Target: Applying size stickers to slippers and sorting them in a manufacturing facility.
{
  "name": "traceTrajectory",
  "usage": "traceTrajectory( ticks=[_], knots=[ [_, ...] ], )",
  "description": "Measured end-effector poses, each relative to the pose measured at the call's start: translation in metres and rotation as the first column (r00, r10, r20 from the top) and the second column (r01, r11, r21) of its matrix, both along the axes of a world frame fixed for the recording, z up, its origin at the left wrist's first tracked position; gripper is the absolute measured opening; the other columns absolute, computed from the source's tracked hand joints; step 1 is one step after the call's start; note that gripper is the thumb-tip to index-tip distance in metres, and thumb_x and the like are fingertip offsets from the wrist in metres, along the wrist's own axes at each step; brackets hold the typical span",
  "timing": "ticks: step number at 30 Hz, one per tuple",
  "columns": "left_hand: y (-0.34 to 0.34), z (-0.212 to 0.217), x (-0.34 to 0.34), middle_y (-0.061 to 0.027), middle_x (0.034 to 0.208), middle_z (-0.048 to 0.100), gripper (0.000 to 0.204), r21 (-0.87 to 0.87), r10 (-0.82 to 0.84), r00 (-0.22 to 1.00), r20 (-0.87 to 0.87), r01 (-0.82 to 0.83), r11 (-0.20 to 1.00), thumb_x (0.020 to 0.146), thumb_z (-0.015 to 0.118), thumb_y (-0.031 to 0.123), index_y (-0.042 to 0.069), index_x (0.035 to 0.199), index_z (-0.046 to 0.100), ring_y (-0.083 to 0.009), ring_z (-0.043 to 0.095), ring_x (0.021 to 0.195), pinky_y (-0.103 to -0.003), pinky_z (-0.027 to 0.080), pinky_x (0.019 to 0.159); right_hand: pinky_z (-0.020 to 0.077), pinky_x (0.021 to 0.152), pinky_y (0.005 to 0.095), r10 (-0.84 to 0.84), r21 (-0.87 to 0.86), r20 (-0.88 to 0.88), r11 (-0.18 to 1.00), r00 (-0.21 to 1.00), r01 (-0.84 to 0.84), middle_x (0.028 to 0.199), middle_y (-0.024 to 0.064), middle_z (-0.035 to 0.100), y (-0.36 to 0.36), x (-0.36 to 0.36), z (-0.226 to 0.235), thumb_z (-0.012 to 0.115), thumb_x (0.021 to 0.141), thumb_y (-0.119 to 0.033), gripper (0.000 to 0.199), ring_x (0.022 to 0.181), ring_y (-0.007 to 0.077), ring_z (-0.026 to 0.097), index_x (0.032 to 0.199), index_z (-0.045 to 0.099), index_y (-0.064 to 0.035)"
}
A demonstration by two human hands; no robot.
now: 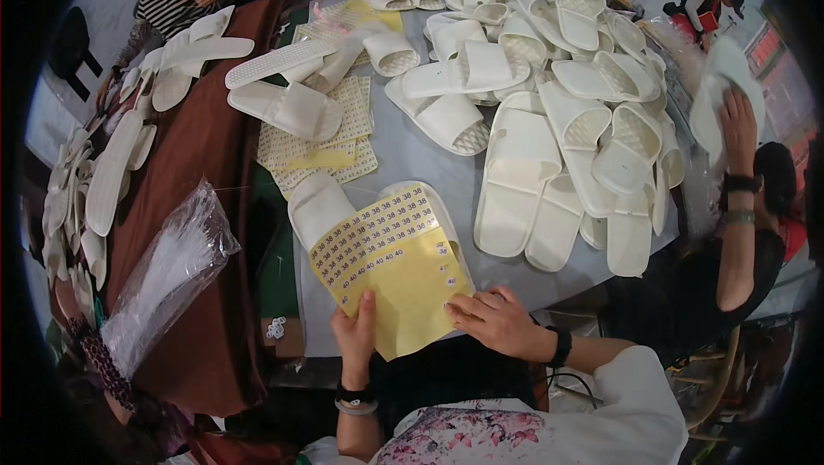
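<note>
A yellow sticker sheet (403, 293) with rows of small white number labels is held before me, part of its backing bare. My left hand (354, 323) grips its lower left edge, thumb on top and fingers hidden beneath. At the lower right edge, my right hand (498, 321) pinches the sheet between thumb and fingers. Two white slippers lie under the sheet's far side: the left slipper (319, 206) shows its strap, while the right slipper (446, 224) is mostly covered.
A large heap of white slippers (515, 182) fills the grey table's right side. More sticker sheets (360, 113) lie at the far left under slippers. A clear plastic bag (172, 267) rests on brown cloth (197, 147). At right, a co-worker's hand (738, 126) holds a slipper (719, 96).
</note>
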State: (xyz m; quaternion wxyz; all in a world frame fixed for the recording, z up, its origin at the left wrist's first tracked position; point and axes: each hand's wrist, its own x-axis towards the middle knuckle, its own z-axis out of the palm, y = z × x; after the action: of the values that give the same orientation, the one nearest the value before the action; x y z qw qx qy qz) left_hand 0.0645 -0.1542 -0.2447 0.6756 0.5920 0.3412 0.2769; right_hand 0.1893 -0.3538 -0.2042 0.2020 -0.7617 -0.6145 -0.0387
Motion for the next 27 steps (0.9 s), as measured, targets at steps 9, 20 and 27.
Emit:
traceTrajectory(
  ticks=[9,20,27],
  knots=[
    [0.002,0.001,-0.004,-0.005,0.086,0.063,0.029,-0.029,-0.025,0.998,-0.051,0.024,0.999,0.089,0.059,0.021,-0.007,0.098,0.059,-0.0073,0.054,0.073,-0.022,0.045,0.062,0.0455,0.068,0.0318,-0.163,0.193,-0.634,0.913,0.756,0.358,0.086,0.0072,0.06,-0.003,0.001,-0.01,0.065,0.079,-0.007,0.013,0.074,0.0255,0.058,0.091,0.062,-0.0049],
    [0.0,0.0,-0.005,-0.0057,0.086,0.063,0.026,-0.049,-0.064,0.998,-0.02,0.063,0.997,0.088,0.06,0.017,-0.007,0.096,0.059,-0.0073,0.055,0.073,-0.021,0.046,0.062,0.0436,0.065,0.0319,-0.266,0.332,-0.502,0.82,0.823,0.467,0.084,0.0091,0.058,0.017,0.02,0.005,0.065,0.075,-0.002,0.016,0.076,0.0254,0.056,0.091,0.062,-0.0034],
    [-0.001,-0.001,-0.007,-0.0052,0.082,0.063,0.025,0.023,-0.114,0.991,-0.074,0.116,0.993,0.088,0.061,0.017,-0.007,0.094,0.061,-0.007,0.054,0.07,-0.021,0.045,0.059,0.0432,0.066,0.0329,-0.27,0.392,-0.401,0.813,0.875,0.43,0.085,0.0082,0.058,0.03,0.028,0.007,0.065,0.074,-0.001,0.017,0.076,0.025,0.057,0.09,0.063,-0.0063]
  ],
)
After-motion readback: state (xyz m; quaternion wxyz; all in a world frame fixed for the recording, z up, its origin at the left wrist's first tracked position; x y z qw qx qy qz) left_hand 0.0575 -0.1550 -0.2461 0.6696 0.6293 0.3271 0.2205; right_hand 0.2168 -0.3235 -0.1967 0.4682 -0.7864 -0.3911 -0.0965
